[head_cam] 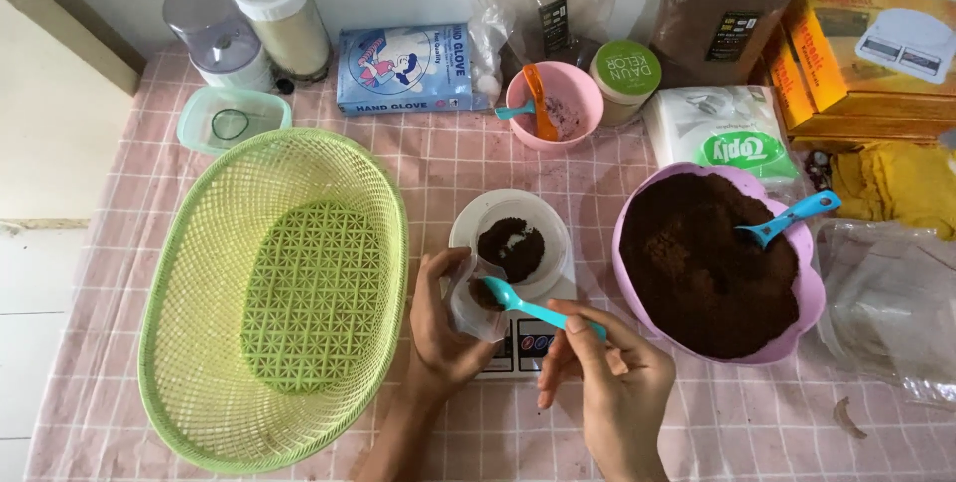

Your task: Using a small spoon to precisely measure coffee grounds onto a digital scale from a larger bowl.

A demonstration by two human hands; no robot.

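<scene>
- We work at a table under a pink checked cloth, pushed against a pale wall.
- Our right hand pinches the handle end of a small teal spoon, thumb and fingers closed on it.
- The spoon's long axis runs from that pinch up and to the left; its bowl points into the mouth of a small clear plastic bag.
- Our left hand grips that bag, fingers wrapped round its side, holding it open just left of the spoon bowl.
- The bag holds only a little dark brown powder, so we judge the filling barely started.
- Just beyond our fingertips a white dish of powder sits on a kitchen scale, a small portion in it.
- Right of our right hand, a pink bowl is heaped with the same powder, a second teal spoon standing in it.
- Left of our left hand lies a green plastic basket; we see no filled bags in it.
</scene>
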